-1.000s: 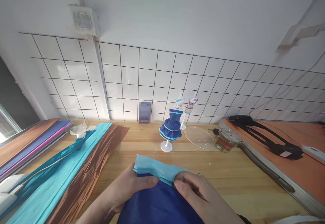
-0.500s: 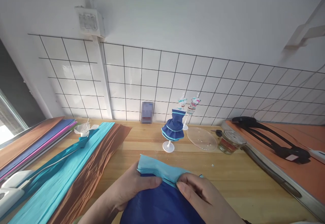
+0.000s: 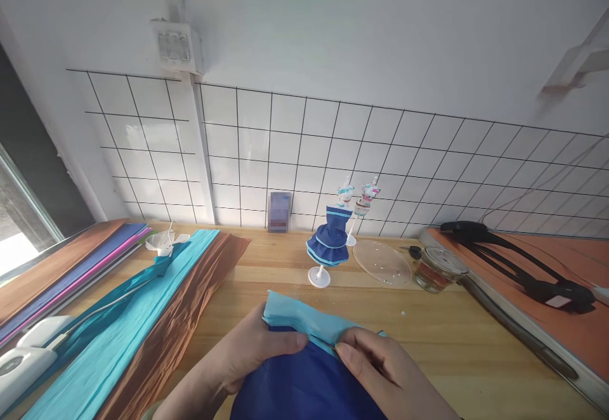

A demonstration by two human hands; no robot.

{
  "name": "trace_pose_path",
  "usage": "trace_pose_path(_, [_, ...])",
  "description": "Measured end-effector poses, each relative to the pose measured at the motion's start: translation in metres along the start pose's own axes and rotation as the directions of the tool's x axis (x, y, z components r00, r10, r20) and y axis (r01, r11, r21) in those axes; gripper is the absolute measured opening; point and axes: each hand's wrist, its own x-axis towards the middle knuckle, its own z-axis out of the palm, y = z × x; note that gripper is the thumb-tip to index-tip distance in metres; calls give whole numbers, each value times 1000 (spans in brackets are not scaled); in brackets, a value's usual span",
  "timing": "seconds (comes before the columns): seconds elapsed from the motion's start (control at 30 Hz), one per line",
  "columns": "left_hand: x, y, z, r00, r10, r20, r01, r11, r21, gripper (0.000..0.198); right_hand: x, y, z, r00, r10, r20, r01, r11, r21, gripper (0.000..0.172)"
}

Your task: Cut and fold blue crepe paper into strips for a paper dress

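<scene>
Left hand [image 3: 254, 350] angled inward, thumb [image 3: 288, 342] extended; right hand [image 3: 392, 361] curled. Light-blue strip [image 3: 304, 315] and navy cloth [image 3: 299, 379] pinched by both, on near side of dressed mannequin [image 3: 329, 239].

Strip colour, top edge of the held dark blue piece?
The strip is light blue; shows best in the head view.

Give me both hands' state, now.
Left hand: closed, holding the dark-blue sheet with the light-blue strip along its top.
Right hand: closed, pinching the strip against the sheet.
</scene>
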Motion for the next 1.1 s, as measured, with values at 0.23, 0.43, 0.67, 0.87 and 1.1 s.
trace_pose_path(0.23, [0,1,1,1000,0,-2,0,1000,8,20,0,0,0,999,-6,-43,5,1000,-22,39])
trace_pose_path(0.43, [-1,2,3,1000,2,-21,-1,1000,19,22,1,3,2,999,-10,-47,10,1000,2,39])
trace_pose_path(0.67, [0,1,-1,999,-26,-27,27,999,31,27,2,7,7,996,4,-85,-4,1000,4,43])
trace_pose_path(0.87, [2,-1,-5,1000,5,-25,-3,998,70,33,0,6,4,997,-15,-80,14,1000,-5,41])
trace_pose_path(1.1, [4,-3,-8,999,38,11,-38,996,85,31,-2,1,2,993,12,-113,-7,999,50,42])
